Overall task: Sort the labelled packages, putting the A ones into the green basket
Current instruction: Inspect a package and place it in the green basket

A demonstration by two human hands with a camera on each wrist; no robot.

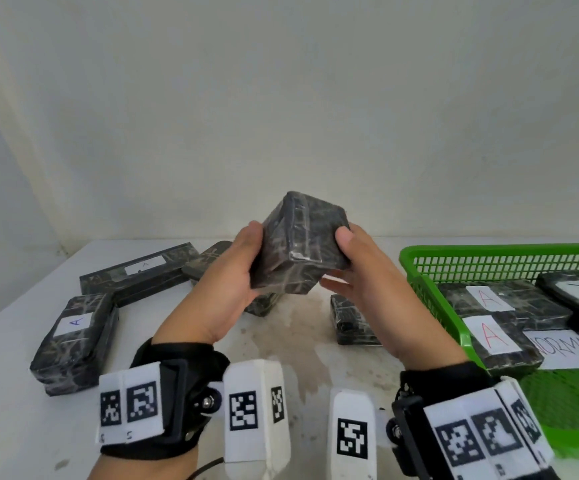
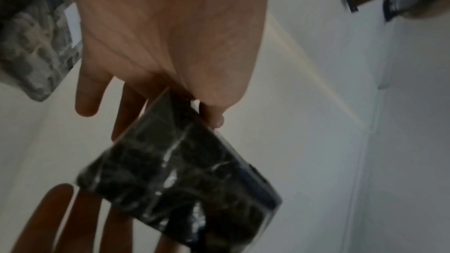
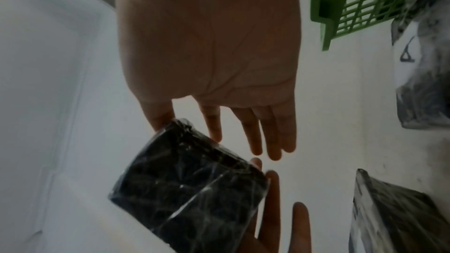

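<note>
White wall fills the background behind a white table (image 1: 11,427) with a stained patch near its middle. Both hands hold a dark, plastic-wrapped block-shaped package (image 1: 301,242) in the air above the table centre, tilted with one corner up; no label shows on its visible faces. The left hand (image 1: 227,289) grips the package's left side, thumb on top and fingers beneath. The right hand (image 1: 367,275) grips its right side, thumb pressed on the upper edge, fingers extended underneath. In the left wrist view the left hand (image 2: 170,32) pinches the package (image 2: 185,186) between thumb and fingers; in the right wrist view the right hand (image 3: 209,45) touches the package (image 3: 192,189) with thumb and fingertips. A green plastic lattice basket (image 1: 430,268) sits on the table at the right, well apart from the held package. It contains wrapped packages with white labels marked A (image 1: 488,318) and a white sheet reading NORMAL (image 1: 570,348). At the left lie a long dark wrapped box with an A label (image 1: 139,271) and a shorter wrapped package with an A label (image 1: 73,336). Smaller wrapped packages (image 1: 352,320) lie below the hands.
</note>
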